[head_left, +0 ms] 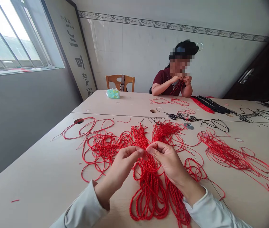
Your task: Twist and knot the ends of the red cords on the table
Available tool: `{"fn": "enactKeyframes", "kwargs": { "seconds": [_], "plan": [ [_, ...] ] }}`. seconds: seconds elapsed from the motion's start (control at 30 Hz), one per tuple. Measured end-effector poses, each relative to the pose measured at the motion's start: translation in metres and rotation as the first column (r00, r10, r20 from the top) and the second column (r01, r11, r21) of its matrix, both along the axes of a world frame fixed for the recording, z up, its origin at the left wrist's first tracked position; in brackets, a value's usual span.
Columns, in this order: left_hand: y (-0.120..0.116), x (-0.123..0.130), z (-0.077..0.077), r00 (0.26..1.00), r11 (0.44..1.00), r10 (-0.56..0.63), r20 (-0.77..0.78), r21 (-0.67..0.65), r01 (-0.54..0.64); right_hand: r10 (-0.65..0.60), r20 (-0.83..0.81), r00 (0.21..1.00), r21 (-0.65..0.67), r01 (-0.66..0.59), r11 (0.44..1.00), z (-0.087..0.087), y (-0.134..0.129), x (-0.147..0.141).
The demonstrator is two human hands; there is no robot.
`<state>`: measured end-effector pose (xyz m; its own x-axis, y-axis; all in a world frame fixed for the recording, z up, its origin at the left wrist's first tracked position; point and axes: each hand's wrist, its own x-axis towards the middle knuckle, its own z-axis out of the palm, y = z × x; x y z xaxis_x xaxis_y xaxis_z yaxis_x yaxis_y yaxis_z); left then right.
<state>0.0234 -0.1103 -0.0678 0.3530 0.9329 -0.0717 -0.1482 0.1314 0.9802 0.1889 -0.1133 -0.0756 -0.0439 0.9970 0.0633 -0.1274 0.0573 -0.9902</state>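
Presently your left hand [121,167] and right hand [167,161] pinch shut on the twisted red cord bundle [148,193] on the table [36,177], its strands looking worked, while loose red cord [101,148] lies unworked alongside.

The left sleeve [83,207] and right sleeve [214,210] are white, long, cuffed.
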Motion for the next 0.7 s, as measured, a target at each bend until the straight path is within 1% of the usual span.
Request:
{"fn": "enactKeyframes", "kwargs": {
  "seconds": [0.07, 0.13, 0.2, 0.27, 0.37, 0.53, 0.7],
  "plan": [
    [0.001, -0.001, 0.0, 0.99, 0.996, -0.044, 0.134, -0.071, 0.054, -0.017, -0.091, 0.996, -0.067, 0.011, 0.998, 0.001, -0.001, 0.0],
    [0.001, -0.002, -0.001, 0.977, 0.988, -0.087, 0.194, -0.11, 0.109, -0.025, -0.165, 0.986, -0.119, 0.005, 0.993, 0.001, -0.001, 0.0],
    [0.002, -0.002, -0.003, 0.981, 0.986, -0.115, 0.157, -0.099, 0.131, -0.019, -0.204, 0.979, -0.145, -0.011, 0.989, 0.0, -0.001, 0.0],
    [0.004, -0.002, -0.003, 0.987, 0.99, -0.125, 0.106, -0.058, 0.131, -0.017, -0.213, 0.977, -0.152, -0.016, 0.988, 0.0, -0.002, -0.001],
    [0.005, -0.001, -0.003, 0.994, 0.996, -0.089, 0.066, -0.007, 0.09, -0.026, -0.194, 0.981, -0.146, -0.002, 0.989, 0.0, -0.003, -0.004],
    [0.006, 0.002, -0.003, 0.999, 0.997, 0.027, -0.016, 0.074, -0.026, -0.056, -0.145, 0.988, -0.145, 0.035, 0.989, -0.001, -0.006, -0.008],
    [0.005, 0.003, -0.004, 0.994, 0.99, 0.091, -0.059, 0.117, -0.084, -0.081, -0.128, 0.988, -0.114, 0.067, 0.991, -0.003, -0.008, -0.012]
  ]
}}
